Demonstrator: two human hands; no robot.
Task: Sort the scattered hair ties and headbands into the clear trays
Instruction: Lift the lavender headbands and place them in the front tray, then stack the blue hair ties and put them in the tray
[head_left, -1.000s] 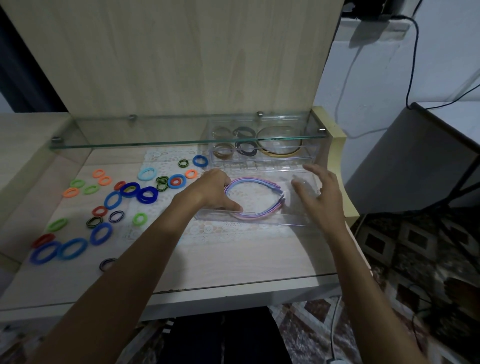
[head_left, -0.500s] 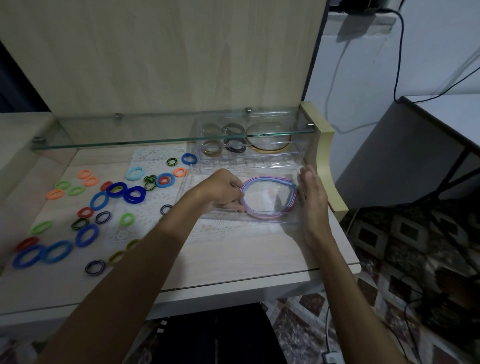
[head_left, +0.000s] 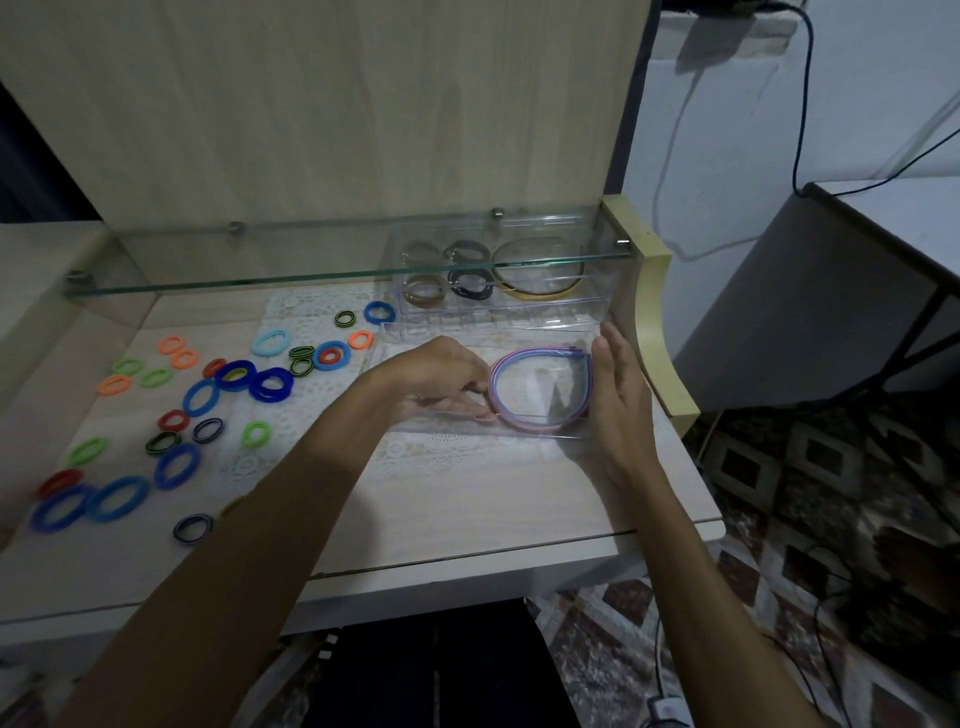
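Since a second ago, right hand (head_left: 618, 400) closed in from hovering; now flat, fingers straight against clear plastic tray (head_left: 441, 423) right end on counter (head_left: 467, 499). Left hand (head_left: 441, 382) pinches stacked pink-blue plastic headbands (head_left: 540, 392), lying flat in tray, tips pointing far-right.

Both forearms (head_left: 291, 509) bare; no sleeves, rings or watch visible.

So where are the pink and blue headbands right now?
The thin pink and blue headbands lie stacked in the near clear plastic tray, right of centre on the desk, between the left hand and right hand.
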